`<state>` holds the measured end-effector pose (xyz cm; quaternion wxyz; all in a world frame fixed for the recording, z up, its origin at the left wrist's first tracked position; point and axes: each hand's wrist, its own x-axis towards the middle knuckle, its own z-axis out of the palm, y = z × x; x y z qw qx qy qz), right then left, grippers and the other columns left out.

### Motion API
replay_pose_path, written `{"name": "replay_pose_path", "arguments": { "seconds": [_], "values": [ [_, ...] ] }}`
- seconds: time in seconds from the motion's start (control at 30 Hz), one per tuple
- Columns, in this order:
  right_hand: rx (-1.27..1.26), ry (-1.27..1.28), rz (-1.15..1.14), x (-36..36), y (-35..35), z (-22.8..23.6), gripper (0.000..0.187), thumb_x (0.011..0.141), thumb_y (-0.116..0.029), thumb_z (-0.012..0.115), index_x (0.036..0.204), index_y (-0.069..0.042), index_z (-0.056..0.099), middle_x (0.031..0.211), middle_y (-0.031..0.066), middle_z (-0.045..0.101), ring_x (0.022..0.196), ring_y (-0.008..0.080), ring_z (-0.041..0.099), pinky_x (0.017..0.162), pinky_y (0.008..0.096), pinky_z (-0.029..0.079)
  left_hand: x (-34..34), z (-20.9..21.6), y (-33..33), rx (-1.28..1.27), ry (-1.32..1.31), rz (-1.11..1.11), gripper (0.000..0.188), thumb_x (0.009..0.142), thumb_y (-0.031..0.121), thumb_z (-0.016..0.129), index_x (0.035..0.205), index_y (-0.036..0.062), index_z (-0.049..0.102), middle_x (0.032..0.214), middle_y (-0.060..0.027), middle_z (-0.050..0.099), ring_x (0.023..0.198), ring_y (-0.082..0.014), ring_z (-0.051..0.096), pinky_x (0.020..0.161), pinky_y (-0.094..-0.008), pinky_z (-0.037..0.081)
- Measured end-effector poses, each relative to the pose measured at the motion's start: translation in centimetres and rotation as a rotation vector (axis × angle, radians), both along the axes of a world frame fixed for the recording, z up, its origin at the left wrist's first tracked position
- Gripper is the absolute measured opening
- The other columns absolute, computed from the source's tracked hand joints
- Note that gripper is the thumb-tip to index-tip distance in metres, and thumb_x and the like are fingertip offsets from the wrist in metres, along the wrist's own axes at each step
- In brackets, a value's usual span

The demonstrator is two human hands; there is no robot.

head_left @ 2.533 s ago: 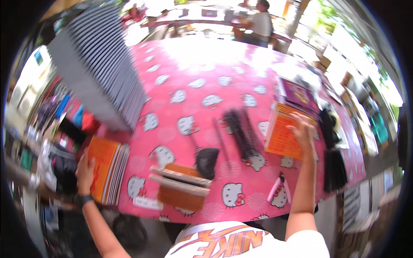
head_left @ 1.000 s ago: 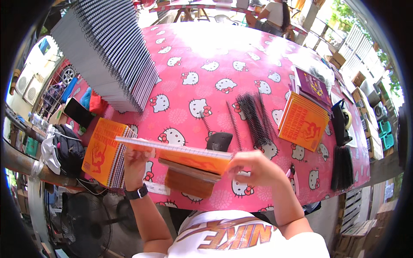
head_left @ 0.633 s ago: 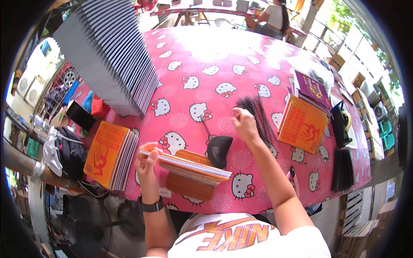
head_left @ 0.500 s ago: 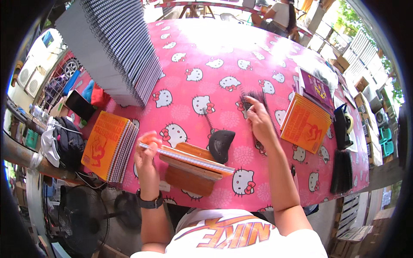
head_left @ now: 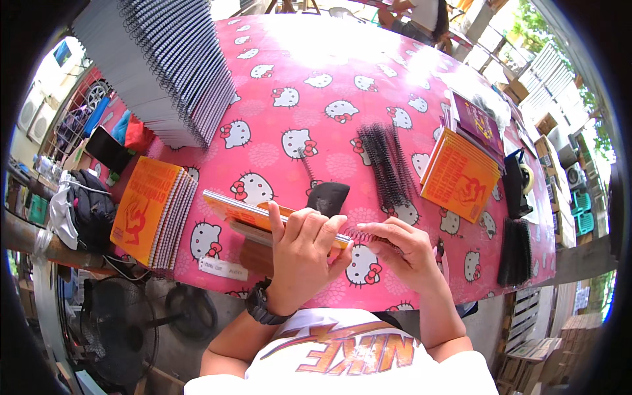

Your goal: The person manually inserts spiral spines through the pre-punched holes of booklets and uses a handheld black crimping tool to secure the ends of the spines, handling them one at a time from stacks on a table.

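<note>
My left hand [head_left: 304, 253] grips the right end of an orange-covered notebook [head_left: 227, 205], its fingers over the near long side. The notebook lies on edge, spine up, against a brown wooden stand [head_left: 255, 257]. In my right hand [head_left: 407, 253], a dark spiral binding coil [head_left: 359, 234] is pinched between thumb and fingers, its end at the notebook's right corner. How far it enters the holes I cannot tell. Just beyond stands a black rounded object [head_left: 327, 199] with a thin rod.
Loose black coils [head_left: 388, 168] lie right of centre, more [head_left: 514, 253] at the right edge. Orange notebooks are stacked left [head_left: 148, 214] and right [head_left: 461, 174], by purple ones [head_left: 477, 122] and a tape dispenser [head_left: 520, 184]. A tall spiral-bound stack [head_left: 164, 72] rises far left.
My left hand has slid from the notebook's left end to its right end. My right hand has come back from the loose coils to the notebook's corner, now with a coil in it.
</note>
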<state>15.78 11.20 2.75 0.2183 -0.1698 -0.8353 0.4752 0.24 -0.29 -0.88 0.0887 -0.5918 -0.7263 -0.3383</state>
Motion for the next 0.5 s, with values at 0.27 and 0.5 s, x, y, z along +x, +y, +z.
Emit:
{"name": "replay_pose_path", "arguments": {
  "seconds": [0.27, 0.5],
  "values": [
    [0.146, 0.049, -0.028, 0.05, 0.38, -0.45, 0.023, 0.075, 0.0, 0.069, 0.097, -0.004, 0.066, 0.087, 0.0085, 0.063, 0.08, 0.0197, 0.063, 0.067, 0.0291, 0.051, 0.49, -0.54, 0.27, 0.093, 0.04, -0.025, 0.04, 0.078, 0.028, 0.064, 0.114, 0.0114, 0.062, 0.114, -0.0043, 0.06, 0.118, -0.0235, 0.048, 0.111, -0.0541, 0.006],
    [0.08, -0.031, 0.172, 0.04, 0.72, -0.24, 0.023, 0.083, -0.004, 0.063, 0.105, -0.004, 0.063, 0.087, 0.0103, 0.061, 0.075, 0.0233, 0.06, 0.063, 0.0304, 0.048, 0.53, -0.44, 0.01, 0.086, 0.036, -0.02, 0.041, 0.079, 0.029, 0.062, 0.116, 0.0113, 0.061, 0.114, -0.0057, 0.06, 0.118, -0.0245, 0.048, 0.111, -0.0542, 0.007]
  ]
}}
